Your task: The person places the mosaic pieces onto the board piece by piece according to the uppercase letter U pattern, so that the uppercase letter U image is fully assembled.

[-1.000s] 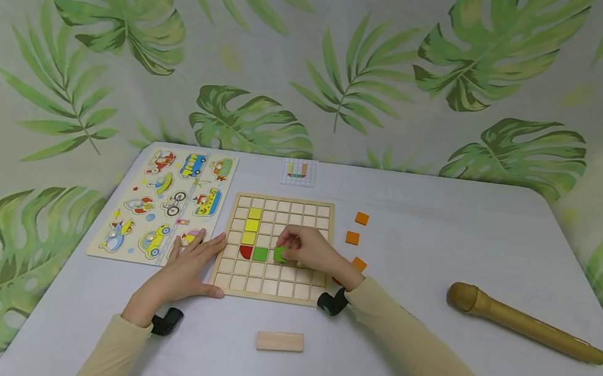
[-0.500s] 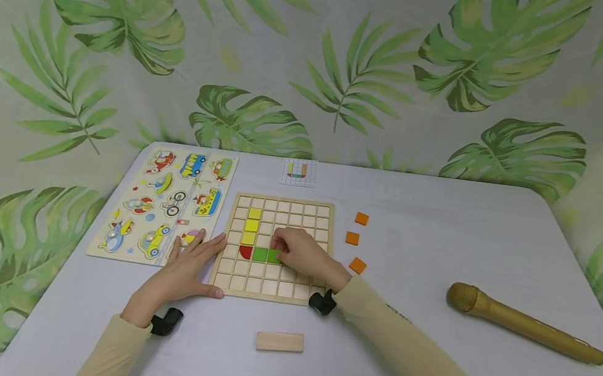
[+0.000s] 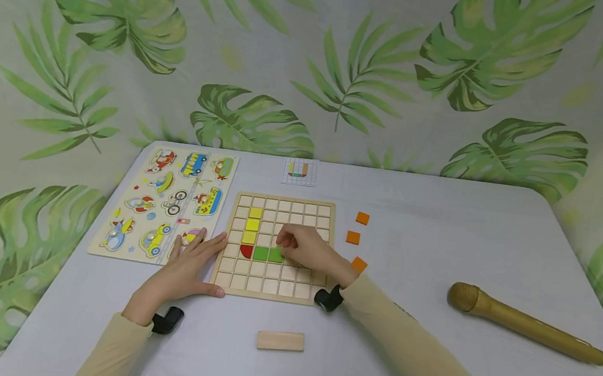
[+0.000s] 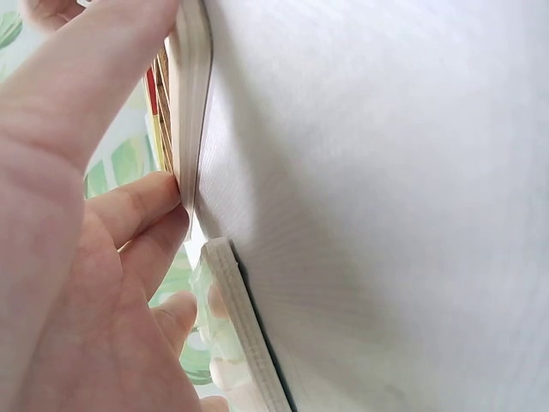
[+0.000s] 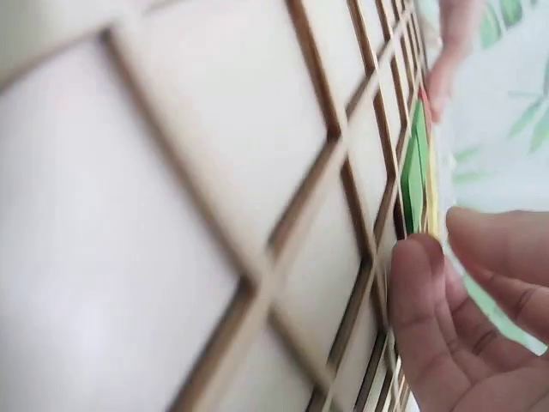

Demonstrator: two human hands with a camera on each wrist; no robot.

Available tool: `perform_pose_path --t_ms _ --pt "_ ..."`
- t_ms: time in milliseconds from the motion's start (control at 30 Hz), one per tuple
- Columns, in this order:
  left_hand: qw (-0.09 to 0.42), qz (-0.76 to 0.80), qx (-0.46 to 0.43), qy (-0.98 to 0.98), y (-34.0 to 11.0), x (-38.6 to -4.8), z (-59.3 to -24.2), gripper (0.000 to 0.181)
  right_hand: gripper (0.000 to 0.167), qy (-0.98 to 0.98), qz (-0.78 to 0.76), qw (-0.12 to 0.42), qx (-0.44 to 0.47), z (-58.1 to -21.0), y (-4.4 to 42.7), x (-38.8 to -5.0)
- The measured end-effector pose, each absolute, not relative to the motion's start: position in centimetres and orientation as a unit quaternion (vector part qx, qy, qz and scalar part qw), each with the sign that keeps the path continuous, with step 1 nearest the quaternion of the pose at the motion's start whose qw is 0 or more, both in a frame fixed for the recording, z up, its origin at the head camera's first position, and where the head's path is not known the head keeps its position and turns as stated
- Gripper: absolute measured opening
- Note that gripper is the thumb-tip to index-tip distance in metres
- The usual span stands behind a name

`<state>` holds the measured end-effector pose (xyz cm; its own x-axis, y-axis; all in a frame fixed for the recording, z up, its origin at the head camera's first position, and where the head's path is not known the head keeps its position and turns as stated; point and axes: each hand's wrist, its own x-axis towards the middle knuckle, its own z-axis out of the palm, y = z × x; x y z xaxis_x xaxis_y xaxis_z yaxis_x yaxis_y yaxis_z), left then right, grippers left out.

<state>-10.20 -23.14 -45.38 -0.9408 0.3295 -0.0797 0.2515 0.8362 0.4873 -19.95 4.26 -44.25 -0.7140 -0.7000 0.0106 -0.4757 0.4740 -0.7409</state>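
A wooden grid board lies mid-table. Three yellow tiles run down one column, with a red quarter-round tile below them. To its right, two green tiles lie side by side in their cells. My right hand hovers at the right edge of the second green tile, fingers bent; in the right wrist view its thumb and forefinger stand apart with nothing visible between them. My left hand lies with spread fingers along the board's left edge, its thumb by the near left corner.
Several vehicle pictures cover a puzzle board at the left. Orange tiles lie in a column right of the grid. A pattern card lies behind it, a wooden block in front, and a gold microphone far right.
My right hand lowered the second green tile into its cell beside the first, then let go and drew slightly back to the right. The left hand has stayed put.
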Motion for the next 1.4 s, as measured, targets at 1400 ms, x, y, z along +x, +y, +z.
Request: perform_pose_path --t_ms 1400 --pt "0.087 0.242 0.147 0.955 -23.1 -10.3 -45.4 0.106 0.013 0.826 -0.485 0.173 -0.230 -44.7 17.1 -18.6"
